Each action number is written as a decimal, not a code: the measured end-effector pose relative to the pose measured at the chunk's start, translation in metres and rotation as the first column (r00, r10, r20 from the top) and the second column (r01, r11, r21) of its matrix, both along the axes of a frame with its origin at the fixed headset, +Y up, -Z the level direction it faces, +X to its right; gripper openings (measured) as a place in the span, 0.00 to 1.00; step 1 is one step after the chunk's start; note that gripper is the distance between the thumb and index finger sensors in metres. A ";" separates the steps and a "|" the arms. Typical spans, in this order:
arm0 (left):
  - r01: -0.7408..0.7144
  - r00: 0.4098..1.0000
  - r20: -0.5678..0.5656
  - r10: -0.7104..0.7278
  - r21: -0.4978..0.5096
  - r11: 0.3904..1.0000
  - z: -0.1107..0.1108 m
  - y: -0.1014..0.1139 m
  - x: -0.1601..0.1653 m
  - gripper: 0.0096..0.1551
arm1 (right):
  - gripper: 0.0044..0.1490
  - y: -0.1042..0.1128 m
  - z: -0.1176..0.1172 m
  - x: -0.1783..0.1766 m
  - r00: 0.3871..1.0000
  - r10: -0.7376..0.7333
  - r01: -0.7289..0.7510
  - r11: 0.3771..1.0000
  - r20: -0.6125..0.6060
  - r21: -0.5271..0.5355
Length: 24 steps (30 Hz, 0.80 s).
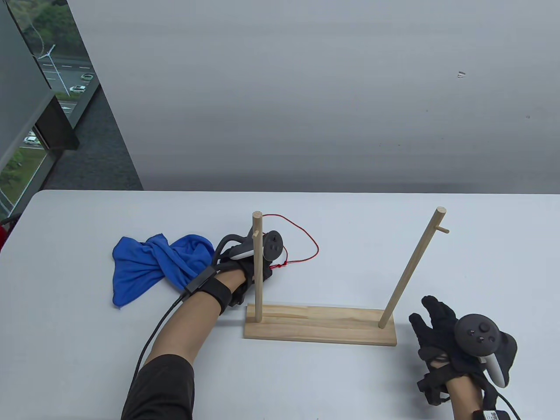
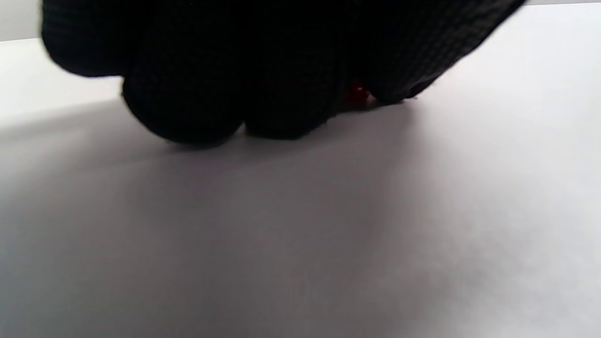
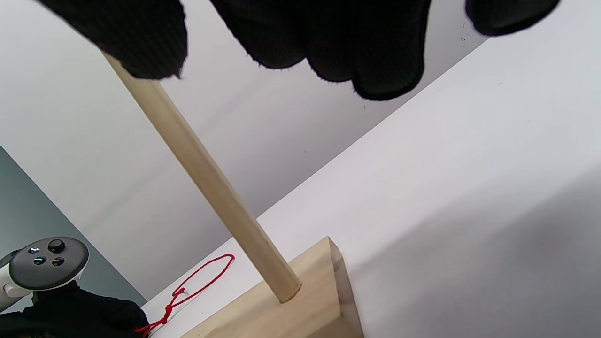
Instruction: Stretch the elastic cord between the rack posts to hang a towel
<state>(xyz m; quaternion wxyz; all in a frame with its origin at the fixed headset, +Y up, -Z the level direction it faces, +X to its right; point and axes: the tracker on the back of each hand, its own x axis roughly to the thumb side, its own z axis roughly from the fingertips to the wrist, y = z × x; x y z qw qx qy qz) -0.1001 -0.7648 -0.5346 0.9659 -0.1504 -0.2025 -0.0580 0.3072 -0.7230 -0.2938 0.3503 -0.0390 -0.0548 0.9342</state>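
Red cord pinched under curled left hand; right hand spread, idle.

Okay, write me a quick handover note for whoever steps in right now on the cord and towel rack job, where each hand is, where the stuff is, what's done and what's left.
Left hand: down on the table behind the left post, fingers closed at the knotted end of the red cord.
Right hand: open, holding nothing, just right of the rack base.
Cord: one end appears hooked at the left post's top; the rest lies slack in a loop on the table.
Right post: leaning, its peg bare.
Blue towel: bunched on the table, left of the rack.
Done: possibly one cord end attached.
Left: stretch the cord to the right post, then hang the towel.
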 end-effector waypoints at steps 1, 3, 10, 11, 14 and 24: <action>0.001 1.000 -0.002 -0.002 -0.008 1.000 -0.001 0.001 -0.001 0.23 | 0.45 0.000 0.000 0.000 1.000 -0.002 0.002 1.000 0.002 0.001; -0.018 1.000 -0.013 0.017 -0.036 0.999 -0.003 0.003 -0.004 0.25 | 0.45 0.000 0.000 0.000 1.000 -0.002 0.002 1.000 0.003 0.001; -0.150 0.988 -0.044 0.148 -0.039 0.988 -0.010 0.015 -0.008 0.41 | 0.45 0.000 0.000 0.001 1.000 0.001 -0.001 1.000 0.003 0.003; -0.140 0.990 -0.036 0.139 -0.031 0.990 -0.011 0.016 -0.006 0.42 | 0.45 0.000 0.000 0.001 1.000 0.002 -0.002 1.000 0.004 0.002; -0.087 0.996 -0.006 0.087 -0.016 0.996 -0.012 0.013 0.001 0.45 | 0.45 0.000 0.000 0.001 1.000 0.004 -0.004 1.000 0.007 -0.001; 0.016 0.995 0.093 -0.020 0.045 0.999 -0.004 -0.002 0.014 0.35 | 0.45 0.001 0.000 0.001 1.000 0.014 -0.014 1.000 0.007 0.001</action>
